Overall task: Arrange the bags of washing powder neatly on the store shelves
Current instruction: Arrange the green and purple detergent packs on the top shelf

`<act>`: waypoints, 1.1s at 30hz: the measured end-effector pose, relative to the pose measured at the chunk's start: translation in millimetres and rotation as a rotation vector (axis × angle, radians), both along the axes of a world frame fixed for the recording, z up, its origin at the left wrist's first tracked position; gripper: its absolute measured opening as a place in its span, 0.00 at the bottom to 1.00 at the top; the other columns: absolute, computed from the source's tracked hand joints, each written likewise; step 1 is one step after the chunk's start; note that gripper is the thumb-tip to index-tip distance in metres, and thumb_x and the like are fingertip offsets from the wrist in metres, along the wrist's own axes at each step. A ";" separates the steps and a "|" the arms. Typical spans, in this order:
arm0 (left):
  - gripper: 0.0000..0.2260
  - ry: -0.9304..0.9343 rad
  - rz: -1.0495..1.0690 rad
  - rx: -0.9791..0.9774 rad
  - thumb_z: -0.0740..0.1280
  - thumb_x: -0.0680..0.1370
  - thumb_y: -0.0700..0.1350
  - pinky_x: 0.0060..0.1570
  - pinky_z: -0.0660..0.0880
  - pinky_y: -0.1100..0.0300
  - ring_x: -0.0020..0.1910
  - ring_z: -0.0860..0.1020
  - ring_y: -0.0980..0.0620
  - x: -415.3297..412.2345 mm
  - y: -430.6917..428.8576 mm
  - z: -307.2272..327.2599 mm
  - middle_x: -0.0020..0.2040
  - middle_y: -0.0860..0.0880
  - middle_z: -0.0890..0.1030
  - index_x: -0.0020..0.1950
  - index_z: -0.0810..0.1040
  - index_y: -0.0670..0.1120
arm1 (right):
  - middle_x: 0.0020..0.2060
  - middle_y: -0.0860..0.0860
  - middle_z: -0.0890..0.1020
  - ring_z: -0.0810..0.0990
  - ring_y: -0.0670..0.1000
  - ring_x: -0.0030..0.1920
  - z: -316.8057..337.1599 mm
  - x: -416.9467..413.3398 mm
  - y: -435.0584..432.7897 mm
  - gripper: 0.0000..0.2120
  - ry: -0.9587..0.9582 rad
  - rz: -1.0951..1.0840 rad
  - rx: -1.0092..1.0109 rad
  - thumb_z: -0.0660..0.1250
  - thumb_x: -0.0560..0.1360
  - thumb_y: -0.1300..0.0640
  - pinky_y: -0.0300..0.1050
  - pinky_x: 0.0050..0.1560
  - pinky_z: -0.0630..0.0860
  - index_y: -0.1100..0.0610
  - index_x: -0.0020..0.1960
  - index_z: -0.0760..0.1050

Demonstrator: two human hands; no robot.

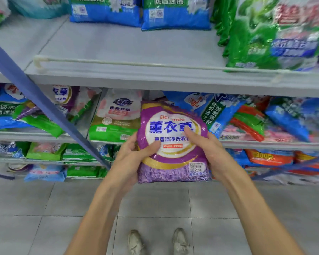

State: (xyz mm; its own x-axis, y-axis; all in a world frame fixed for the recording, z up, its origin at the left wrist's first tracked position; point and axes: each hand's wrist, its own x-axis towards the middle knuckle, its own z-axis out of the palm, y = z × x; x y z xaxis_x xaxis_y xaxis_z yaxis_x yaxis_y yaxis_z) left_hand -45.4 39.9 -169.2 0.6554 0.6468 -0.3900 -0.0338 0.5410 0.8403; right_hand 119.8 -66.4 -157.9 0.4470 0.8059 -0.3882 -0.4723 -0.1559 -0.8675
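- Our left hand point(134, 153) is gripping the left edge of the purple bag point(173, 129), thumb lying across its printed front.
- The purple bag is hanging between both hands, out in front of the front edge of the middle shelf point(265, 144), standing upright: long axis vertical, top pointing up, label facing us.
- Our right hand point(210, 150) is clasping its right edge, thumb on the front; neither hand is nearer.
- We are judging the bare upper shelf point(129, 45), above and beyond, left of the green bags point(261, 39), as the likely spot.
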 end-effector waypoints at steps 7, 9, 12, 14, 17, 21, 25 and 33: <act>0.25 -0.093 -0.203 0.097 0.70 0.72 0.33 0.47 0.83 0.55 0.55 0.85 0.43 23.3 -48.9 45.1 0.58 0.43 0.85 0.68 0.75 0.47 | 0.50 0.54 0.88 0.88 0.55 0.48 38.0 3.8 -74.4 0.13 -0.041 -0.211 -0.057 0.71 0.77 0.59 0.48 0.48 0.85 0.57 0.61 0.79; 0.21 -0.099 -0.200 0.114 0.70 0.74 0.40 0.47 0.83 0.55 0.55 0.85 0.45 38.9 -64.0 57.2 0.58 0.45 0.86 0.67 0.76 0.49 | 0.48 0.53 0.88 0.88 0.53 0.46 48.5 11.4 -97.6 0.13 -0.050 -0.255 -0.019 0.72 0.76 0.59 0.45 0.42 0.84 0.56 0.60 0.79; 0.19 -0.091 -0.165 0.129 0.68 0.76 0.53 0.51 0.82 0.52 0.54 0.86 0.48 72.6 -90.4 79.4 0.56 0.48 0.87 0.66 0.78 0.51 | 0.46 0.53 0.89 0.89 0.53 0.44 68.6 29.2 -132.1 0.12 -0.066 -0.325 0.036 0.72 0.75 0.61 0.45 0.40 0.84 0.56 0.59 0.79; 0.17 -0.093 -0.137 0.138 0.67 0.79 0.53 0.51 0.81 0.51 0.53 0.86 0.46 93.1 -100.8 88.1 0.55 0.47 0.87 0.67 0.78 0.50 | 0.45 0.54 0.89 0.89 0.53 0.43 78.5 41.2 -145.4 0.10 -0.076 -0.364 0.069 0.71 0.76 0.64 0.46 0.40 0.85 0.56 0.56 0.80; 0.13 -0.136 -0.119 0.144 0.66 0.82 0.48 0.50 0.84 0.52 0.54 0.85 0.45 128.7 -131.2 102.3 0.56 0.46 0.87 0.67 0.79 0.49 | 0.48 0.58 0.88 0.88 0.55 0.45 96.4 70.2 -175.5 0.11 -0.104 -0.444 0.129 0.71 0.76 0.64 0.48 0.43 0.86 0.58 0.57 0.81; 0.11 -0.197 -0.159 0.141 0.64 0.83 0.46 0.55 0.82 0.49 0.55 0.85 0.45 168.1 -171.9 116.2 0.57 0.46 0.86 0.64 0.81 0.52 | 0.52 0.56 0.88 0.87 0.55 0.51 113.8 110.9 -215.2 0.08 -0.118 -0.526 0.220 0.68 0.80 0.57 0.51 0.53 0.85 0.52 0.56 0.84; 0.12 -0.218 -0.191 0.143 0.64 0.83 0.48 0.49 0.83 0.52 0.53 0.86 0.47 199.6 -201.0 121.5 0.56 0.48 0.86 0.66 0.79 0.52 | 0.52 0.57 0.87 0.87 0.57 0.51 119.8 143.2 -249.7 0.10 -0.153 -0.546 0.231 0.69 0.80 0.57 0.54 0.53 0.85 0.54 0.60 0.82; 0.13 -0.227 -0.207 0.174 0.67 0.81 0.47 0.54 0.82 0.48 0.55 0.85 0.45 270.4 -212.2 137.4 0.57 0.46 0.86 0.66 0.80 0.51 | 0.54 0.56 0.87 0.87 0.57 0.53 128.9 212.2 -268.5 0.10 -0.224 -0.614 0.275 0.69 0.80 0.57 0.57 0.57 0.82 0.55 0.60 0.82</act>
State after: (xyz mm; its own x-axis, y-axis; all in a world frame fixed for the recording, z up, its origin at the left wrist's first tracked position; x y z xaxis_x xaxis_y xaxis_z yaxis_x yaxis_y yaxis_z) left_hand 225.0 -172.3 -31.8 0.8372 0.5347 -0.1152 -0.1347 0.4057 0.9040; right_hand 332.1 -334.9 -29.0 0.8973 0.4384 -0.0525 -0.2104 0.3200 -0.9238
